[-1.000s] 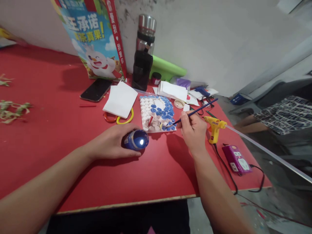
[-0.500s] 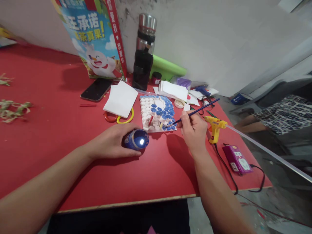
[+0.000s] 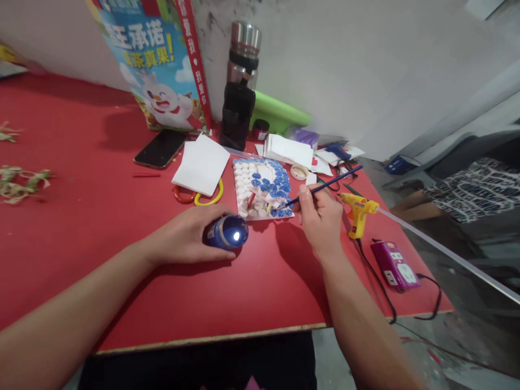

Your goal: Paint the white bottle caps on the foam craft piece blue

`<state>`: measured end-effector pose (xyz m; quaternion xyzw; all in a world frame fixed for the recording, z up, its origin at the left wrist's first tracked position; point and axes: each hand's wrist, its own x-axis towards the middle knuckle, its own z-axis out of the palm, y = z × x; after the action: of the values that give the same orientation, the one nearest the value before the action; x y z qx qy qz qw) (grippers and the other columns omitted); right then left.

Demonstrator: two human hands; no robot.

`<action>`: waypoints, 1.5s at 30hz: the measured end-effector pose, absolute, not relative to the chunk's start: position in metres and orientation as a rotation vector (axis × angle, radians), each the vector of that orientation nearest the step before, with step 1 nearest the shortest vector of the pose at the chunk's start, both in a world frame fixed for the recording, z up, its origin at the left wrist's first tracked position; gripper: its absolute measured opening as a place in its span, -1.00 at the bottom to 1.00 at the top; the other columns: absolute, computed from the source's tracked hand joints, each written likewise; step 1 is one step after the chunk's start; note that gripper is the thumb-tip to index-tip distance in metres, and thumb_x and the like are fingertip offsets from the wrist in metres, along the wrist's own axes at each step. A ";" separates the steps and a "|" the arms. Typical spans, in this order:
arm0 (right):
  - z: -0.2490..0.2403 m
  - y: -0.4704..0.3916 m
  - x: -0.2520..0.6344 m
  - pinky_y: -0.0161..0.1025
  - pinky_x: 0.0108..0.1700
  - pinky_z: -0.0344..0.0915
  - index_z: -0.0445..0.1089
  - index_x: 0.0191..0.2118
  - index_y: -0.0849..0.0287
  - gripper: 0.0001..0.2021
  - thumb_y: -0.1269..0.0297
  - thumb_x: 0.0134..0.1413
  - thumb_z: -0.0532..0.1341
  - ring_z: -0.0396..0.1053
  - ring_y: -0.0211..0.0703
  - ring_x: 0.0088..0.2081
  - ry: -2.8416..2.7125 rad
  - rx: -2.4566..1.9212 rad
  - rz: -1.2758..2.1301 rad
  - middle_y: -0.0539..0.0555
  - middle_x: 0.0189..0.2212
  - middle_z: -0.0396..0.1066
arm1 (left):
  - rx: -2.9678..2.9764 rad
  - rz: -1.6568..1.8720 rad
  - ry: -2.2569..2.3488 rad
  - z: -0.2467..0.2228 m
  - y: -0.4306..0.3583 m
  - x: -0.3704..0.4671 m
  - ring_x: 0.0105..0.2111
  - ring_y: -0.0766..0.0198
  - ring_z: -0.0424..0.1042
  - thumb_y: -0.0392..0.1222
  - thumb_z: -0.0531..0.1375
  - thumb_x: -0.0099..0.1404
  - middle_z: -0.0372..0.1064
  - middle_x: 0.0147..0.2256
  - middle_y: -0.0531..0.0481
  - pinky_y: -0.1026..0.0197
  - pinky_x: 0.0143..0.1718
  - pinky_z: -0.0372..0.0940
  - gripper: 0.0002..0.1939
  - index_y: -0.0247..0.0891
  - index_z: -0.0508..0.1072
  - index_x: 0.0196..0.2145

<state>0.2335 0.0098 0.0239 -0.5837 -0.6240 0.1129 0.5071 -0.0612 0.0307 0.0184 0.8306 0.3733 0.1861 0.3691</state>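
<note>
My left hand (image 3: 190, 235) is wrapped round a blue paint jar (image 3: 227, 232), tilted so that its open mouth shows. Between the fingers of my right hand (image 3: 319, 219) is a thin dark blue paintbrush (image 3: 329, 184). Its tip is at the lower right part of a square board (image 3: 244, 187) covered with small round pieces. Those on the left are white, and many along the top and right are blue. A red stick and a small yellow piece stand among the lower ones.
Scissors (image 3: 209, 199) lie partly under white paper (image 3: 201, 165), near a phone (image 3: 160, 149). Bottles (image 3: 238, 114) and a printed bag (image 3: 162, 81) stand behind. At right are a yellow glue gun (image 3: 358, 212), a purple power box (image 3: 394, 265) and cables. A person (image 3: 479, 189) sits beyond.
My right hand and the brush have shifted slightly left. My left hand and the jar have stayed in place.
</note>
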 end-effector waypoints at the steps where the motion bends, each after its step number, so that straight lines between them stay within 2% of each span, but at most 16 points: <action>1: 0.024 0.010 0.233 -0.22 -0.45 0.23 0.39 -0.33 0.08 -0.65 0.00 0.49 0.19 0.31 -0.27 -0.59 -1.504 -1.403 0.267 -0.06 -0.55 0.44 | 2.132 0.478 0.960 0.019 0.031 -0.061 -0.10 -0.02 0.64 0.13 0.50 0.18 0.65 -0.07 -0.06 0.15 -0.14 0.46 -0.43 -0.15 0.57 0.06; 12: 0.027 0.009 0.233 -0.22 -0.45 0.24 0.39 -0.33 0.08 -0.65 -0.01 0.48 0.20 0.34 -0.25 -0.58 -1.510 -1.410 0.270 -0.05 -0.55 0.44 | 2.138 0.460 0.973 0.024 0.029 -0.060 -0.11 -0.04 0.64 0.15 0.48 0.17 0.66 -0.07 -0.08 0.14 -0.15 0.47 -0.43 -0.16 0.57 0.05; 17: 0.027 0.010 0.234 -0.22 -0.45 0.22 0.37 -0.36 0.07 -0.63 -0.02 0.47 0.20 0.28 -0.26 -0.60 -1.508 -1.421 0.238 -0.07 -0.59 0.39 | 2.136 0.456 0.972 0.023 0.030 -0.060 -0.11 -0.03 0.64 0.13 0.49 0.18 0.66 -0.07 -0.08 0.14 -0.14 0.46 -0.45 -0.15 0.57 0.05; 45: 0.025 0.010 0.235 -0.22 -0.48 0.24 0.39 -0.35 0.08 -0.64 -0.03 0.45 0.23 0.32 -0.24 -0.61 -1.479 -1.397 0.318 -0.05 -0.58 0.45 | 2.148 0.464 0.961 0.021 0.030 -0.060 -0.12 -0.04 0.63 0.14 0.50 0.18 0.65 -0.07 -0.08 0.14 -0.15 0.45 -0.43 -0.15 0.56 0.05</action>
<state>0.2345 0.0099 0.0255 -0.5814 -0.6158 0.1322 0.5151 -0.0605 0.0302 0.0211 0.8344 0.3732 0.1804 0.3632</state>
